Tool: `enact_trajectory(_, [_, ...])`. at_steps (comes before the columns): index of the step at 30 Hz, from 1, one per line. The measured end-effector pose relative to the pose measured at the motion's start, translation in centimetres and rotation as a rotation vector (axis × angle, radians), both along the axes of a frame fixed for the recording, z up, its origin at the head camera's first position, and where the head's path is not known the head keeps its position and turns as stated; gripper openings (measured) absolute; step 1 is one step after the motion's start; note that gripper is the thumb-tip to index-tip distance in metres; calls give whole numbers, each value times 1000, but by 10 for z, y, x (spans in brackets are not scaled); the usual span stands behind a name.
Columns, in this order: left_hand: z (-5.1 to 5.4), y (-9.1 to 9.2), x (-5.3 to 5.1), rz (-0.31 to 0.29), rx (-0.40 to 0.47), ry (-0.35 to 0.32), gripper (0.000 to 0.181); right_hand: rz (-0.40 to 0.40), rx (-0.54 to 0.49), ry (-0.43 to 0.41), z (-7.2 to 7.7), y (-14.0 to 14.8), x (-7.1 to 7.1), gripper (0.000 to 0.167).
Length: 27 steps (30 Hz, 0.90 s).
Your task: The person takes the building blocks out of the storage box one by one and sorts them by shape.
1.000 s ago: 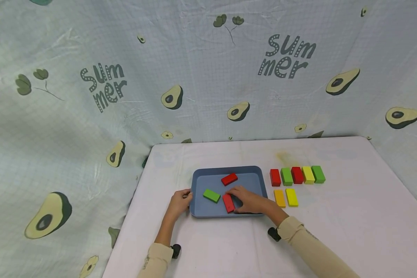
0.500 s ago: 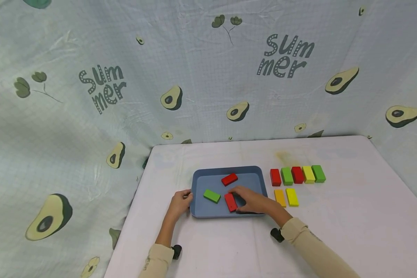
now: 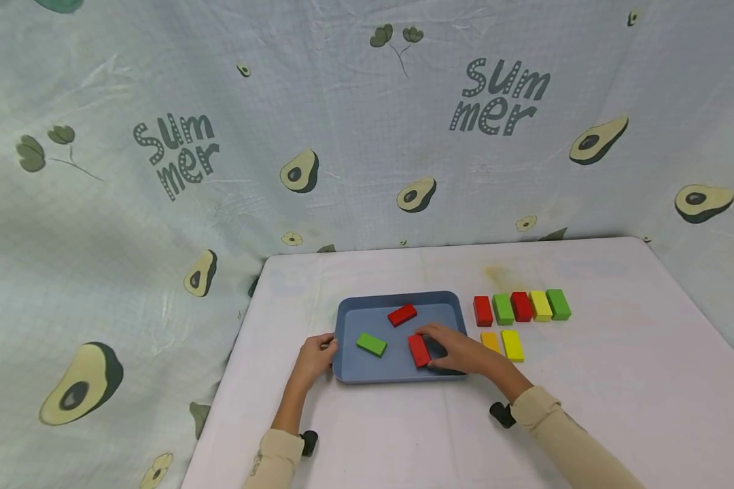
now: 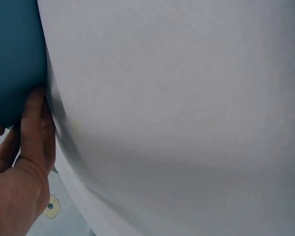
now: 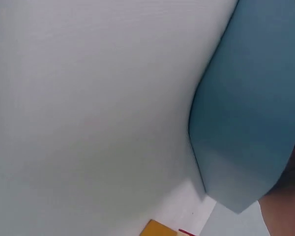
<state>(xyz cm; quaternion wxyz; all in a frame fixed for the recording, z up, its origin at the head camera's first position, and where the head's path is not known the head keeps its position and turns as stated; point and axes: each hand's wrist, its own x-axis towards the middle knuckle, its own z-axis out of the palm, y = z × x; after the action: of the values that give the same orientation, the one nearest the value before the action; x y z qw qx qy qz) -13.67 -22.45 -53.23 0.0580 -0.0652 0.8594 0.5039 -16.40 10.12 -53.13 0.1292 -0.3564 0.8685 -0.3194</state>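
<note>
A blue-grey tray point(image 3: 391, 369) lies on the white-covered table. At its left rim my left hand point(image 3: 313, 358) holds on; in the left wrist view that hand point(image 4: 24, 172) has fingers against the tray's outer wall point(image 4: 14, 54). Inside the tray's right half, my right hand point(image 3: 465, 350) pinches a red block point(image 3: 418, 351) between thumb and fingers. A second red block point(image 3: 402, 314) lies near the tray's back wall, and a green block point(image 3: 372, 344) lies left of centre. The tray wall point(image 5: 246, 108) hides most of my right hand point(image 5: 285, 209) in its wrist view.
Right of the tray stands a back row with a red block point(image 3: 482, 311), a green block point(image 3: 503, 309) and several more. In front of it lie an orange block point(image 3: 490, 341), partly behind my right hand, and a yellow block point(image 3: 512, 345). A patterned cloth point(image 3: 355, 122) hangs behind the table.
My right hand has moved the pinched red block rightward across the tray, away from the green block. My left hand stays at the tray's left rim.
</note>
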Motion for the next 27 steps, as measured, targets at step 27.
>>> enact_trajectory(27, [3, 3, 0, 17, -10, -11, 35, -117, -101, -38, 30, 53, 8, 65])
